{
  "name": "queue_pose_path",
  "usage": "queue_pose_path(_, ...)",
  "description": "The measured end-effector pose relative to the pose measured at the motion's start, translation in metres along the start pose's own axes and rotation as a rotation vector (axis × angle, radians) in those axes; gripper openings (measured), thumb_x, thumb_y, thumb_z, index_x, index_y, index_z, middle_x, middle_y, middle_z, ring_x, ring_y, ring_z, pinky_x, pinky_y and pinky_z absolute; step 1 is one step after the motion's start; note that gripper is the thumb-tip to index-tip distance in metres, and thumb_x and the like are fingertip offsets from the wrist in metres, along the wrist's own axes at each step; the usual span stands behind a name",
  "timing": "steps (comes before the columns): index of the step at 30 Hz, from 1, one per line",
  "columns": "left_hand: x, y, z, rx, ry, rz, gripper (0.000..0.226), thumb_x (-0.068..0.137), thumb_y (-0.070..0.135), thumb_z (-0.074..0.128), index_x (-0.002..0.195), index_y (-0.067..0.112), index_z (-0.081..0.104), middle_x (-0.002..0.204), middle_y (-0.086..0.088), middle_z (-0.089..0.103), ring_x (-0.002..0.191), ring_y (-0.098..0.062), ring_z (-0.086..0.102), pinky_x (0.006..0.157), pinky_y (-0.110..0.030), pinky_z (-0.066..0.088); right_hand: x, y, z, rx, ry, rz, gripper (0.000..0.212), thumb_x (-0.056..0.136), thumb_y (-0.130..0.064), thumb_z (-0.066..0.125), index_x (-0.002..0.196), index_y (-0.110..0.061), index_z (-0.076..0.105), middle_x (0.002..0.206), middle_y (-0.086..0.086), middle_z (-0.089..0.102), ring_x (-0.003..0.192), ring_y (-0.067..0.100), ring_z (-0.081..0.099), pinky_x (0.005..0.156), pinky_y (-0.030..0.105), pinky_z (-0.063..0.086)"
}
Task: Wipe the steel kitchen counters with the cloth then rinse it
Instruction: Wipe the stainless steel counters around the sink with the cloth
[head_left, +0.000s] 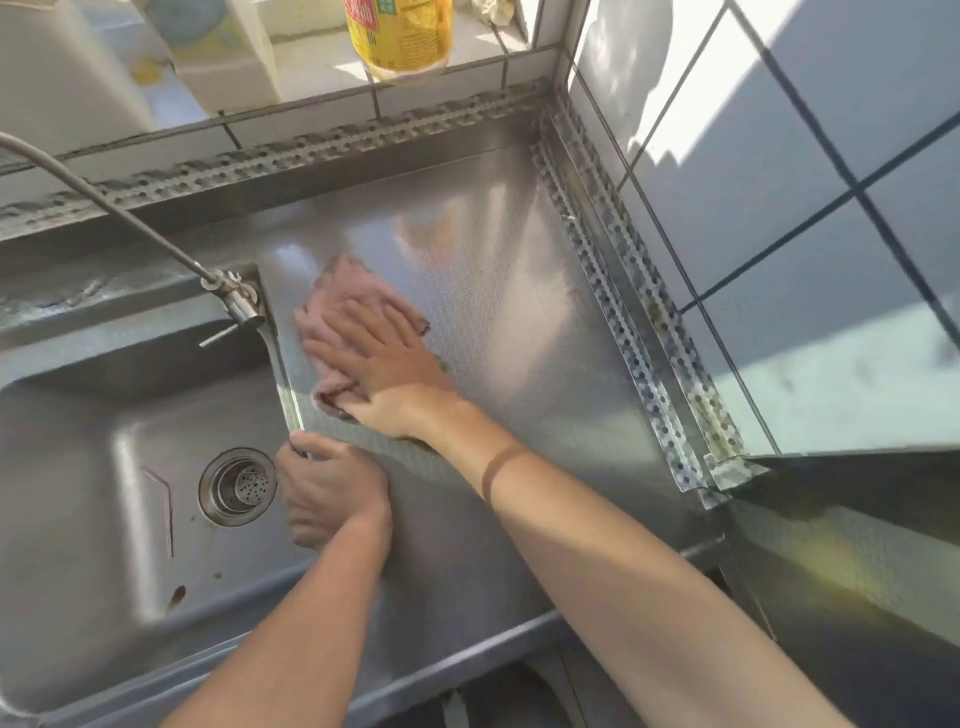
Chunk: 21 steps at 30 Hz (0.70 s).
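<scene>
A pink cloth lies flat on the steel counter, close to the sink's right rim. My right hand presses on the cloth with its fingers spread out straight, covering the cloth's near half. My left hand sits at the counter's near left corner, its fingers curled over the rim where the counter meets the sink. The left hand's palm side is hidden.
A tap with a long spout stands at the sink's back right corner. The sink's drain strainer is just left of my left hand. A yellow bottle and white containers stand on the tiled ledge behind. Tiled wall bounds the counter on the right.
</scene>
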<state>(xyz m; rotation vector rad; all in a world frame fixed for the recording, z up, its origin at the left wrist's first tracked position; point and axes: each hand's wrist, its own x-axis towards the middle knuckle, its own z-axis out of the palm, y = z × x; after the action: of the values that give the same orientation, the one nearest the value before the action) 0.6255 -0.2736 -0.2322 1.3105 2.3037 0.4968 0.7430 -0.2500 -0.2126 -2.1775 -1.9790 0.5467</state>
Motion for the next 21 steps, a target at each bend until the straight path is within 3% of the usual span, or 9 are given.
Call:
queue_pose_path(4, -0.003, 0.001, -0.007, -0.046, -0.025, -0.008, 0.053, 0.108, 0.048, 0.027, 0.129, 0.016, 0.065, 0.133, -0.014, 0.068, 0.117, -0.045, 0.065, 0.093, -0.050, 0.046, -0.117, 0.037, 0.003, 0.014, 0.021, 0.045, 0.069, 0.096, -0.042, 0.056, 0.160, -0.039, 0.031, 0.174, -0.003, 0.015, 0.161, 0.019, 0.001, 0.130, 0.045, -0.004)
queue_pose_path(6, -0.001, -0.003, -0.014, -0.088, -0.112, 0.013, 0.054, 0.109, 0.048, 0.028, 0.146, 0.017, 0.054, 0.148, -0.012, 0.059, 0.132, -0.041, 0.057, 0.105, -0.052, 0.042, -0.164, 0.070, -0.002, -0.021, 0.021, 0.157, 0.071, 0.098, -0.046, 0.054, 0.163, -0.039, 0.023, 0.174, -0.003, 0.010, 0.161, 0.020, -0.002, 0.130, 0.051, 0.000)
queue_pose_path(9, -0.004, -0.026, -0.035, -0.131, -0.358, 0.331, 0.062, 0.111, 0.038, 0.041, 0.162, 0.008, 0.029, 0.169, -0.016, 0.031, 0.155, -0.034, 0.030, 0.126, -0.048, 0.024, -0.190, 0.106, -0.015, -0.062, 0.050, 0.377, 0.073, 0.103, -0.051, 0.045, 0.164, -0.037, 0.008, 0.175, -0.001, -0.003, 0.161, 0.024, -0.005, 0.130, 0.053, -0.006)
queue_pose_path(11, -0.012, -0.053, -0.050, -0.060, -0.447, 0.578, 0.066, 0.111, 0.030, 0.045, 0.165, 0.003, 0.019, 0.175, -0.015, 0.015, 0.162, -0.028, 0.014, 0.133, -0.044, 0.012, -0.171, 0.098, -0.013, -0.078, 0.119, 0.551, 0.071, 0.104, -0.054, 0.042, 0.165, -0.034, 0.011, 0.175, 0.002, -0.003, 0.161, 0.028, -0.004, 0.127, 0.050, -0.013)
queue_pose_path(13, -0.025, -0.080, -0.059, 0.030, -0.452, 0.674, 0.068, 0.111, 0.028, 0.045, 0.167, 0.004, 0.015, 0.177, -0.012, 0.008, 0.164, -0.023, 0.006, 0.134, -0.045, 0.007, -0.139, 0.068, -0.007, -0.044, 0.183, 0.701, 0.071, 0.103, -0.053, 0.043, 0.165, -0.033, 0.016, 0.175, 0.007, 0.000, 0.161, 0.032, -0.003, 0.126, 0.053, -0.012)
queue_pose_path(15, -0.040, -0.103, -0.065, 0.112, -0.430, 0.734, 0.068, 0.111, 0.029, 0.044, 0.167, 0.005, 0.015, 0.178, -0.010, 0.005, 0.165, -0.021, 0.003, 0.134, -0.045, 0.002, -0.115, 0.029, 0.001, -0.011, 0.202, 0.644, 0.073, 0.099, -0.049, 0.049, 0.164, -0.031, 0.022, 0.175, 0.010, 0.006, 0.161, 0.034, 0.001, 0.128, 0.057, -0.007)
queue_pose_path(17, -0.050, -0.119, -0.068, 0.184, -0.391, 0.824, 0.064, 0.111, 0.029, 0.041, 0.167, 0.004, 0.019, 0.177, -0.011, 0.007, 0.165, -0.022, 0.005, 0.134, -0.041, 0.000, -0.114, -0.008, 0.015, 0.026, 0.176, 0.444, 0.070, 0.098, -0.049, 0.051, 0.163, -0.031, 0.029, 0.174, 0.008, 0.014, 0.161, 0.032, 0.003, 0.128, 0.056, -0.004)
queue_pose_path(21, -0.054, -0.130, -0.069, 0.258, -0.301, 0.930, 0.065, 0.108, 0.031, 0.037, 0.165, 0.003, 0.023, 0.176, -0.013, 0.014, 0.165, -0.026, 0.010, 0.134, -0.043, 0.005, -0.190, -0.029, 0.043, 0.033, 0.122, 0.090, 0.065, 0.098, -0.048, 0.054, 0.159, -0.029, 0.040, 0.170, 0.003, 0.028, 0.159, 0.029, 0.019, 0.128, 0.055, 0.010)
